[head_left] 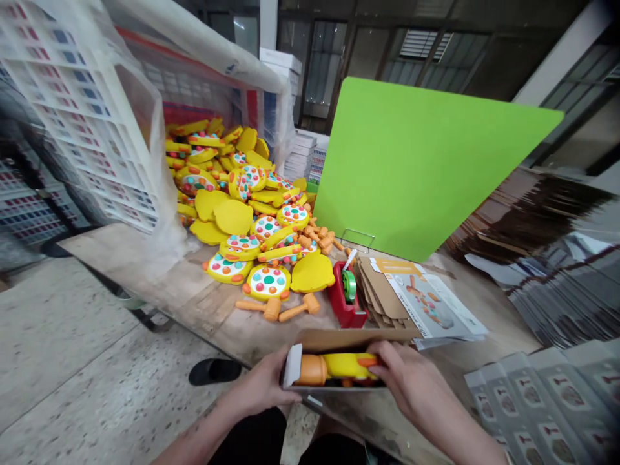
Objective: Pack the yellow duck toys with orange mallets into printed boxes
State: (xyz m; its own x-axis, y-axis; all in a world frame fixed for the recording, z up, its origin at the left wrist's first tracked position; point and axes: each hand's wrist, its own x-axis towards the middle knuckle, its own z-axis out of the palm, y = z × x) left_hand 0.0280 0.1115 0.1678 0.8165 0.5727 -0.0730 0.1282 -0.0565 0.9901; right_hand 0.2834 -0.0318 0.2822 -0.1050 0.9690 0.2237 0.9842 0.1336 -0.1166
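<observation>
An open carton (pixel 356 336) sits at the table's near edge, its brown inner flap raised. My left hand (pixel 264 382) grips the carton's left end, thumb below and fingers behind the white end flap. Inside lie an orange toy mallet (pixel 312 370) and, to its right, a yellow duck toy (pixel 346 365) on its side. My right hand (pixel 411 374) reaches over the carton's right end, its fingers closed on the toy's orange part. Just beyond are two loose orange mallets (pixel 272 309) and a red tape dispenser (pixel 349 310) with green tape.
Yellow duck toys (pixel 232 216) spill from a plastic-draped crate (pixel 97 110) at the left. More mallets (pixel 324 237) lie behind. A green board (pixel 411 161) stands at the back. Flat printed cartons (pixel 426 307) lie right, near stacked cardboard (pixel 537 213) and packed boxes (pixel 552 394).
</observation>
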